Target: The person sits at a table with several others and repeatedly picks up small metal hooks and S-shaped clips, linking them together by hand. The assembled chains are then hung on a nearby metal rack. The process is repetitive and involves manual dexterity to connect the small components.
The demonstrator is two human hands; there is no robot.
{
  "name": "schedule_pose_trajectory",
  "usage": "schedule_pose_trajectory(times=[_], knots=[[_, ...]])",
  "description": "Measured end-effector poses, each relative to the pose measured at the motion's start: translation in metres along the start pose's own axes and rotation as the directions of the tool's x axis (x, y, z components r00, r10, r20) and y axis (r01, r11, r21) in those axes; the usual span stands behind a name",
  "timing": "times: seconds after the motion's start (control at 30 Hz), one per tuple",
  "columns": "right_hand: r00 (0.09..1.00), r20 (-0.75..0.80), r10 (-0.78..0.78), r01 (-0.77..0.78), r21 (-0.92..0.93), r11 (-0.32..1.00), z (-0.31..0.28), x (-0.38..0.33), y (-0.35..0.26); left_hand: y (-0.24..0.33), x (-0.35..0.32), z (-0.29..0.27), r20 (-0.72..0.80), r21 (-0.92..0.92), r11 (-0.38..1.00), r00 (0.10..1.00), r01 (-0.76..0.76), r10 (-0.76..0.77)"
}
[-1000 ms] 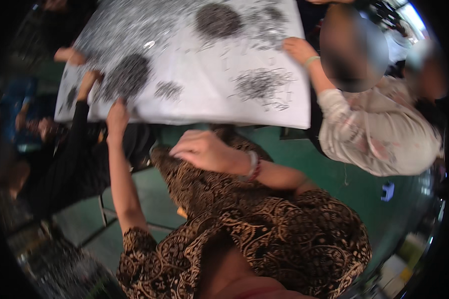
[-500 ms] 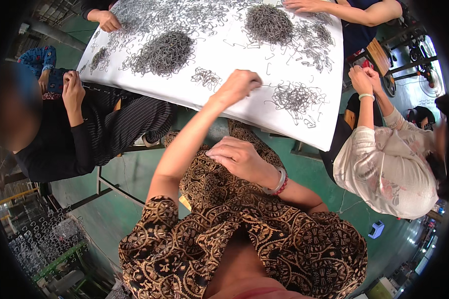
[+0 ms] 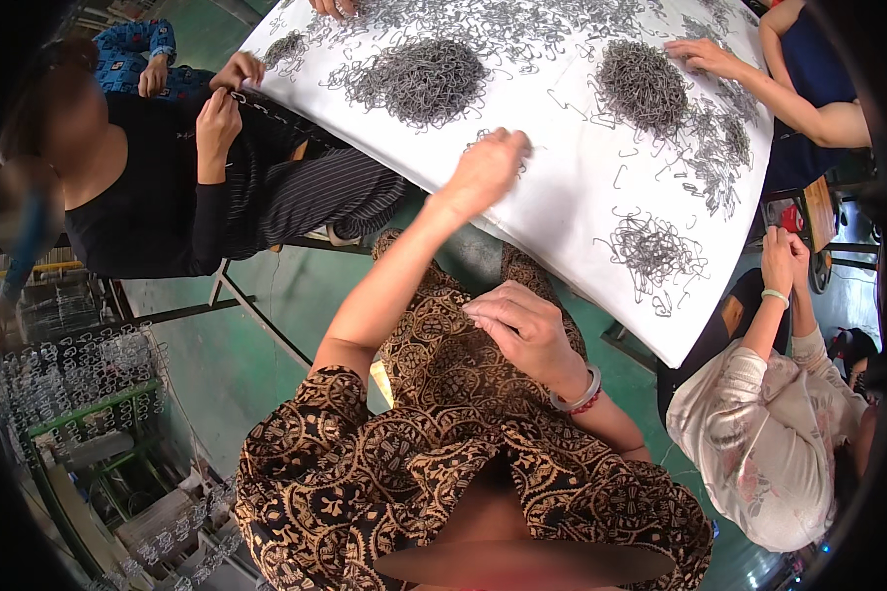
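Note:
My left hand (image 3: 487, 171) reaches over the near edge of the white-covered table (image 3: 562, 187). It hovers over or touches a small pile of bent wire links (image 3: 480, 136), which it mostly hides. Its curled fingers are smeared by motion, so I cannot see whether they hold a link. Above my lap, my right hand (image 3: 524, 330) is closed, thumb and fingertips pinched together. What lies in that pinch, if anything, is too small to make out. A loose pile of grey wire links (image 3: 655, 256) lies toward the table's right corner.
Two dense heaps of links, one left (image 3: 434, 84) and one right (image 3: 643, 87), stand farther back among scattered links. A person in black (image 3: 143, 182) holds a short chain at left; another in a pale blouse (image 3: 749, 433) sits at right. A co-worker's hand (image 3: 705, 56) rests by the right heap.
My left hand has moved from bare table onto the small pile. My right hand stays pinched above my lap. The whole view has swung left, shifting the table rightward.

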State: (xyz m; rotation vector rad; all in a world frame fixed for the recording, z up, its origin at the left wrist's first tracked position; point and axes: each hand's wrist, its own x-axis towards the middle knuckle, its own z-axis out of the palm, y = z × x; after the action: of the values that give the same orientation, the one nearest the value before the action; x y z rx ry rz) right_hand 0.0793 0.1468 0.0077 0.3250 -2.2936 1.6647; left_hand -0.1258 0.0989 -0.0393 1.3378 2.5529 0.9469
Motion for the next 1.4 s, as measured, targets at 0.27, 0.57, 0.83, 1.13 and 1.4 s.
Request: schedule_pose_trajectory(times=[0.27,0.57,0.83,1.13,1.4], knots=[[1.000,0.019,-0.019,0.018,0.046,0.999,-0.002,0.001,0.001,-0.027,0.000,-0.033,0.023,-0.012,0.998,0.998,0.056,-0.056],[0.999,-0.038,-0.030,0.031,0.006,1.000,0.002,-0.006,-0.010,0.002,0.044,0.026,0.083,-0.021,0.995,0.992,0.098,-0.096],[0.999,0.011,0.051,-0.051,0.002,0.999,-0.004,0.001,-0.003,-0.006,0.084,0.050,-0.129,0.003,0.997,0.989,-0.075,0.075],[0.995,-0.049,-0.082,0.083,0.007,0.997,-0.008,0.011,0.029,-0.111,0.141,0.017,0.114,0.674,0.737,0.993,-0.050,-0.037],[0.992,-0.110,-0.066,0.076,0.088,0.993,-0.010,0.018,0.048,-0.079,0.134,0.002,-0.182,0.299,0.954,0.981,-0.017,0.074]])
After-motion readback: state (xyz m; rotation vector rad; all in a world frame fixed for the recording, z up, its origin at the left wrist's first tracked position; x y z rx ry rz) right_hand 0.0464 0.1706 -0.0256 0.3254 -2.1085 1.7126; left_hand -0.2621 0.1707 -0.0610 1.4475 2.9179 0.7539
